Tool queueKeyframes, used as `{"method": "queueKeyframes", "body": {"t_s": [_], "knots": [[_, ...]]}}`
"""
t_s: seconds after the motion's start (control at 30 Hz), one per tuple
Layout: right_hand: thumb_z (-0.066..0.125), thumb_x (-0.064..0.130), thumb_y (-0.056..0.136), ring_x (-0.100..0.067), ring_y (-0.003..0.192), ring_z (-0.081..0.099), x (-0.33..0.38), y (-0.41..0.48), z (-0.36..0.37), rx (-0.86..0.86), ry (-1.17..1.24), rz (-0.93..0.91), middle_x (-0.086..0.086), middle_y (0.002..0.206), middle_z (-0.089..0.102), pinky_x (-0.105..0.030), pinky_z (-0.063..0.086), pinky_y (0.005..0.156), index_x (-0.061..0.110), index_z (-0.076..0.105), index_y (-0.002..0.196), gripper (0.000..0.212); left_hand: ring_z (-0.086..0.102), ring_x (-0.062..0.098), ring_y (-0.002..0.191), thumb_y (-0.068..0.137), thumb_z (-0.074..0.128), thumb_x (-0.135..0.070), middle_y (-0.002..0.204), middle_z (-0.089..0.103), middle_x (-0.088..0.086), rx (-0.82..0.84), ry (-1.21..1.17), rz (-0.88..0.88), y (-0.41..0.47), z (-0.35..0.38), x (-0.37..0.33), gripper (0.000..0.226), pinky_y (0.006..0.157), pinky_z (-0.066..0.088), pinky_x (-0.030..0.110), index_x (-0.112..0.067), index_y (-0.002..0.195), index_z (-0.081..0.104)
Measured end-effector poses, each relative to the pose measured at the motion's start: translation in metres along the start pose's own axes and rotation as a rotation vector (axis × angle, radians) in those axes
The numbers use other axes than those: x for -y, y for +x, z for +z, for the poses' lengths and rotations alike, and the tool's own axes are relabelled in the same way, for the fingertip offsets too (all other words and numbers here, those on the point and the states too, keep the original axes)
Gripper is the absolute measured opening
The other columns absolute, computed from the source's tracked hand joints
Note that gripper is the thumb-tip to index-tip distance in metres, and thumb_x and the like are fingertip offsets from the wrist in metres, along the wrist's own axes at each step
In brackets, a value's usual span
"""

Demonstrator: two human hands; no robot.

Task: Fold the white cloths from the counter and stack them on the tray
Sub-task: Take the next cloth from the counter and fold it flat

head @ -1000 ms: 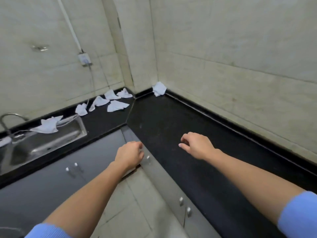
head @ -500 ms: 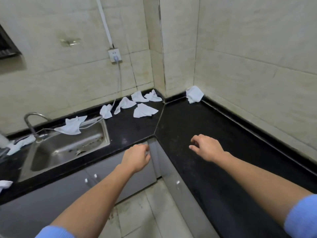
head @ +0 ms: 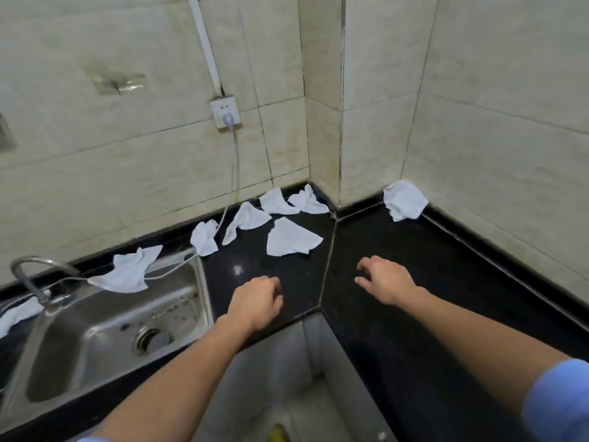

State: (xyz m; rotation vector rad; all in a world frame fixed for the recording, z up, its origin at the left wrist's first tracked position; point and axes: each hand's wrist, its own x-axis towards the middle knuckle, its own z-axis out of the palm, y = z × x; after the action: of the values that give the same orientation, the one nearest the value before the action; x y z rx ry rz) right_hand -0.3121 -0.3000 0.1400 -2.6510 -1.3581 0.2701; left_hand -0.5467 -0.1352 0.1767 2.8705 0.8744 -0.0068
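Both hands hang over the black bench (head: 414, 250) and hold nothing. The left hand (head: 255, 301) is near the front edge by the inside corner, its fingers (head: 271, 282) loosely curled. The right hand (head: 387, 280) is a little further in, fingers relaxed and spread. The white cloths (head: 277, 202) lie crumpled along the back edge. The nearest cloth (head: 291, 239) is just past the hands, one sits alone in the back corner (head: 403, 200), and one hangs on the sink (head: 105, 339) rim (head: 129, 272). No tray shows, so I cannot tell where the stack will go. Here is the worry: a grey cable (head: 234, 161) drops from the socket (head: 224, 113) and runs right by the cloth beside the sink (head: 204, 237). A fast grab there could tug the cable too. The rim cloth could also slip into the sink and get dirty.
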Motion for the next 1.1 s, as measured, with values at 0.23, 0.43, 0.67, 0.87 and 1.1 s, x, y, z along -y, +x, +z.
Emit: {"method": "queueKeyframes", "body": {"t_s": [0.23, 0.43, 0.67, 0.87, 1.1], "knots": [[0.052, 0.046, 0.092, -0.023, 0.104, 0.058, -0.002, 0.092, 0.013, 0.027, 0.018, 0.207, -0.001, 0.118, 0.055, -0.036, 0.049, 0.082, 0.026, 0.050, 0.124, 0.038, 0.059, 0.024, 0.096, 0.090, 0.049, -0.034, 0.104, 0.063, 0.002, 0.041, -0.033, 0.171, 0.132, 0.002, 0.054, 0.021, 0.078, 0.049, 0.036, -0.019, 0.101, 0.059], [0.052, 0.045, 0.092, -0.022, 0.104, 0.059, -0.023, 0.125, 0.013, 0.028, 0.029, 0.370, 0.000, 0.120, 0.054, -0.034, 0.048, 0.080, 0.028, 0.049, 0.126, 0.039, 0.056, 0.023, 0.105, 0.092, 0.048, -0.035, 0.113, 0.061, 0.002, 0.115, -0.073, 0.305, 0.222, 0.007, 0.050, 0.030, 0.086, 0.048, 0.037, -0.020, 0.117, 0.056], [0.055, 0.042, 0.090, -0.028, 0.106, 0.059, -0.083, 0.187, 0.021, 0.093, 0.050, 0.519, -0.004, 0.120, 0.054, -0.036, 0.049, 0.086, 0.025, 0.051, 0.124, 0.038, 0.056, 0.023, 0.106, 0.093, 0.048, -0.036, 0.113, 0.060, 0.002, 0.220, -0.081, 0.360, 0.292, 0.046, 0.039, 0.032, 0.084, 0.044, 0.035, -0.020, 0.119, 0.055], [0.056, 0.037, 0.090, -0.031, 0.109, 0.056, -0.142, 0.290, 0.039, 0.073, 0.118, 0.587, -0.010, 0.126, 0.049, -0.039, 0.049, 0.085, 0.020, 0.049, 0.130, 0.044, 0.058, 0.020, 0.101, 0.093, 0.046, -0.035, 0.110, 0.060, 0.000, 0.318, -0.028, 0.334, 0.358, 0.076, 0.042, 0.032, 0.079, 0.045, 0.032, -0.021, 0.120, 0.055], [0.057, 0.033, 0.090, -0.040, 0.123, 0.037, -0.211, 0.380, 0.066, -0.141, 0.185, 0.753, -0.016, 0.142, 0.032, -0.048, 0.042, 0.091, 0.016, 0.031, 0.140, 0.059, 0.058, 0.013, 0.101, 0.095, 0.045, -0.038, 0.115, 0.060, -0.004, 0.402, -0.045, 0.257, 0.410, 0.126, 0.046, 0.030, 0.084, 0.046, 0.028, -0.025, 0.121, 0.055]]}}
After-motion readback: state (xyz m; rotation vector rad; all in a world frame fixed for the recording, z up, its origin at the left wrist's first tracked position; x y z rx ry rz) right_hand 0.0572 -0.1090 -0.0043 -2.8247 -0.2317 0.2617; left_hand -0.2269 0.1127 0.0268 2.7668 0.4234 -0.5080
